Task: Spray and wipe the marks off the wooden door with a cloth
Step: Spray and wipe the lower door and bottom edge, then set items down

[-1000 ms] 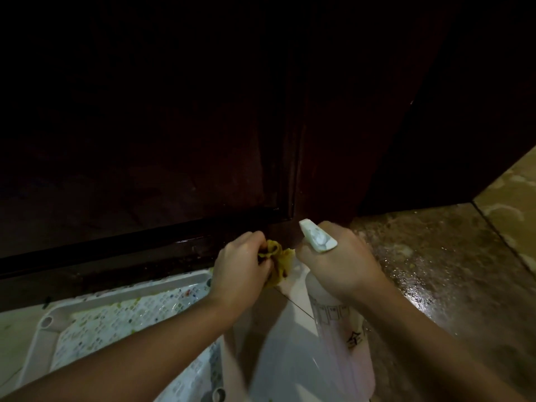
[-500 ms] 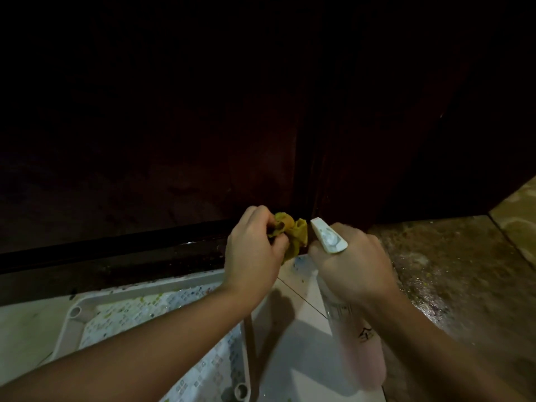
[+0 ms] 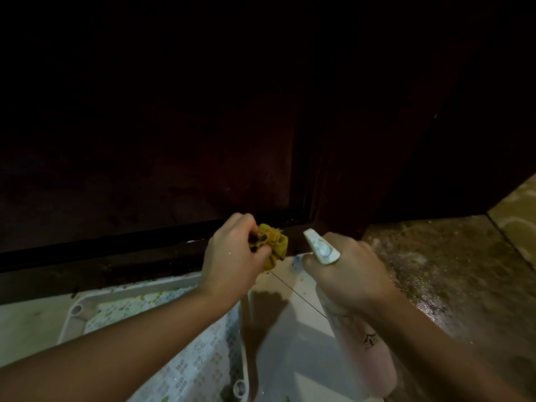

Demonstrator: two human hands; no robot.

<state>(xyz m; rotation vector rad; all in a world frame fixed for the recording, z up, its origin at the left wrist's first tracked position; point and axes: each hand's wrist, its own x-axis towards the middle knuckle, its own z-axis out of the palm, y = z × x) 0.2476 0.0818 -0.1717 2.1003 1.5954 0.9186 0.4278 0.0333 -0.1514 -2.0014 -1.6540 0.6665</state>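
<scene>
The dark wooden door (image 3: 174, 169) fills the upper view, very dim, with a dark threshold strip at its foot. My left hand (image 3: 232, 256) grips a crumpled yellow cloth (image 3: 272, 245) just in front of the door's bottom edge, near the frame corner. My right hand (image 3: 348, 274) holds a pale spray bottle (image 3: 362, 338), fingers curled round its neck. The white nozzle (image 3: 320, 246) points toward the door's lower corner, right of the cloth.
A white plastic tray (image 3: 75, 314) with a patterned mat lies on the floor under my left forearm. White floor tile (image 3: 290, 329) sits between my arms. Wet, speckled brown stone floor (image 3: 449, 271) stretches to the right.
Both hands drifted slightly right and up along the door's bottom edge. The cloth stays bunched in my left hand, the bottle in my right.
</scene>
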